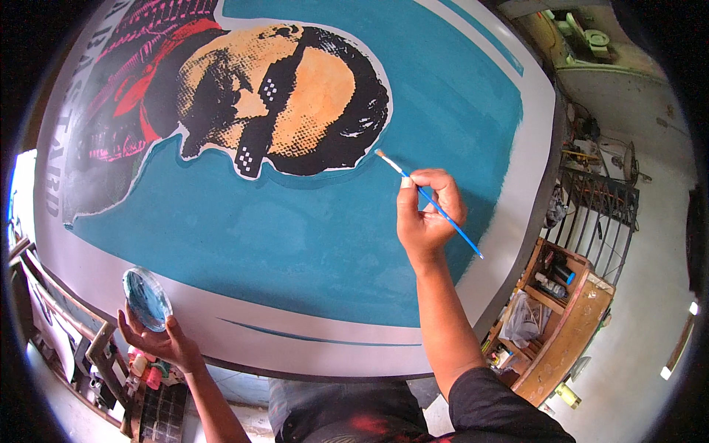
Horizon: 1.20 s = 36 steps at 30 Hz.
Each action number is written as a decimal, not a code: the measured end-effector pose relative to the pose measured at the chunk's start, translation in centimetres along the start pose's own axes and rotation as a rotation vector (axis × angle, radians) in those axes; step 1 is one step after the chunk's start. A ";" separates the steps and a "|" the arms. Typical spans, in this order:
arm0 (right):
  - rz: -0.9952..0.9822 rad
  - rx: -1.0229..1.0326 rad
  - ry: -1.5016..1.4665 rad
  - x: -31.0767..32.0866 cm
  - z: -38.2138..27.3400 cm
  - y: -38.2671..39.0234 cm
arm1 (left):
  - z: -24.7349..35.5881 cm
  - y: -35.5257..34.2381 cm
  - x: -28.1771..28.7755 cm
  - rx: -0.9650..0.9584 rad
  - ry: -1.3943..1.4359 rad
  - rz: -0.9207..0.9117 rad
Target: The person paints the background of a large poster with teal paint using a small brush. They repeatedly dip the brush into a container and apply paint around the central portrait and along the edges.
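Note:
My right hand grips a thin blue paintbrush, its bristle end just beside the white outline of a painted portrait in black and peach with pixelated dark glasses. Whether the bristles touch the surface I cannot tell. The portrait lies on a large board with a teal ground, pale borders and a pink, red and grey area at the left. Low at the left, my left hand holds a small clear tub of blue paint at the board's lower edge.
Right of the board are a wooden crate with cans and bags, a black metal railing and a pale green ledge with objects on it. At lower left stand wooden frames and small paint containers.

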State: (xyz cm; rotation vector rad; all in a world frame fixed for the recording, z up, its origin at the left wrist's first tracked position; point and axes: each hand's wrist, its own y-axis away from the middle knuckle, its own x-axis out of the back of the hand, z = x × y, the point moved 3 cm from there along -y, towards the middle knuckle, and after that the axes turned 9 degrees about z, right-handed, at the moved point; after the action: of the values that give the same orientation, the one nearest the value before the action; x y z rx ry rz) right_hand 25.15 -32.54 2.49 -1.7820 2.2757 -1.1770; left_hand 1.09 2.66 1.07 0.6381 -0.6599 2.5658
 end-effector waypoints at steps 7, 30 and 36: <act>-0.015 -0.071 0.059 -0.2 0.0 0.0 | 0.4 0.1 -0.1 -0.006 -0.016 0.004; -0.144 -0.204 -0.130 0.3 3.3 -3.9 | 0.4 0.0 0.0 -0.062 -0.035 -0.004; -0.079 -0.208 -0.117 0.0 3.1 -4.0 | 0.5 0.0 0.0 -0.056 -0.051 -0.009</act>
State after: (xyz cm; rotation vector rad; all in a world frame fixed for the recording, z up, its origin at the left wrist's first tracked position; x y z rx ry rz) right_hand 29.77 -34.44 2.52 -1.9693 2.3546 -0.8461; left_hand 1.23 2.43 1.48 0.6892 -0.7408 2.5207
